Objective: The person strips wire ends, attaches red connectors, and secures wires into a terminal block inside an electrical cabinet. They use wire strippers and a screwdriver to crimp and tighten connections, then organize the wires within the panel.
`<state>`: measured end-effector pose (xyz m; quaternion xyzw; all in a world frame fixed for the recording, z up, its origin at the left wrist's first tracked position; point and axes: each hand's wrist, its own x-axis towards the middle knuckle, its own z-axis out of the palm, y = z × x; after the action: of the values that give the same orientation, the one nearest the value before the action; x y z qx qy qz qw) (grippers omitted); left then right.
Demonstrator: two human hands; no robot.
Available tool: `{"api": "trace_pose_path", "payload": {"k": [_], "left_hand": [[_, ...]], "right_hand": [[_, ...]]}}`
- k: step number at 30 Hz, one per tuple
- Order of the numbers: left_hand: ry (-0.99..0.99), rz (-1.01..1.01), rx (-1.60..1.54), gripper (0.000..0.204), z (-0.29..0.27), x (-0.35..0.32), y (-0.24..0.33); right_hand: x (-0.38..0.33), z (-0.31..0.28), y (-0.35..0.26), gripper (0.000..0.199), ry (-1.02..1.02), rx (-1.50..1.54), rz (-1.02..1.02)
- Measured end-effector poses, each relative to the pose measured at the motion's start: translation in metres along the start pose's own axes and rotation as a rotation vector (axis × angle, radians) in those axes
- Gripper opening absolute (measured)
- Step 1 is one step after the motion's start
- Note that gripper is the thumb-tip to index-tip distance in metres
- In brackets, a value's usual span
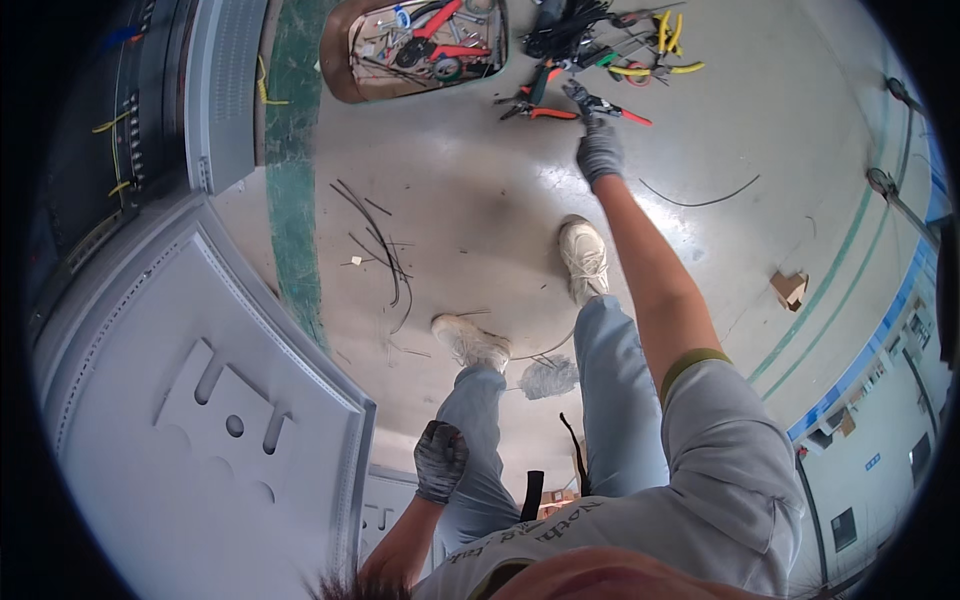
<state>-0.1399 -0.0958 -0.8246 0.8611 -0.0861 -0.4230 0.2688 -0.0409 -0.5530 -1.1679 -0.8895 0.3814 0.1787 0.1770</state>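
Note:
My right hand (pixel 598 152), in a grey glove, reaches down to the floor at the far middle. Its fingers stretch toward pliers with red handles (pixel 634 118) and seem to touch them; a firm grip does not show. Just left of it lie orange-handled cutters (pixel 553 113). Beyond are yellow-handled pliers (pixel 668 36) and a bundle of black cable ties or wires (pixel 562 30). Gloved too, my left hand (pixel 441 460) is curled into a fist near my left knee; what it holds, if anything, is hidden.
An open tool case (pixel 337 60) full of mixed tools and small parts stands at the far left. Black wire offcuts (pixel 375 240) and a cardboard scrap (pixel 789 290) lie on the floor. A grey metal cabinet panel (pixel 200 480) stands close on my left. Casters (pixel 882 183) are at far right.

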Motion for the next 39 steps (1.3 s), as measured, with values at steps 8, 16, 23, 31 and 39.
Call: {"api": "trace_pose_path", "payload": {"k": [8,16,23,31,39], "left_hand": [[0.003,0.065,0.067,0.009,-0.005,-0.015,-0.006],[0.157,-0.077,0.000,0.008,-0.017,-0.012,-0.026],[0.257,-0.202,-0.076,0.010,-0.017,-0.029,-0.035],[0.266,-0.139,-0.027,0.010,-0.009,-0.039,-0.031],[0.423,-0.006,-0.341,0.014,0.009,-0.043,0.015]], "right_hand": [[-0.060,-0.041,-0.123,0.032,0.113,0.404,-0.509],[0.109,-0.021,-0.226,0.049,-0.021,-0.158,-0.458],[0.151,0.007,-0.251,0.048,-0.171,-0.443,-0.458],[0.118,-0.068,-0.265,0.038,-0.062,-0.086,-0.575],[-0.039,-0.241,-0.197,0.036,-0.330,0.672,-0.598]]}}
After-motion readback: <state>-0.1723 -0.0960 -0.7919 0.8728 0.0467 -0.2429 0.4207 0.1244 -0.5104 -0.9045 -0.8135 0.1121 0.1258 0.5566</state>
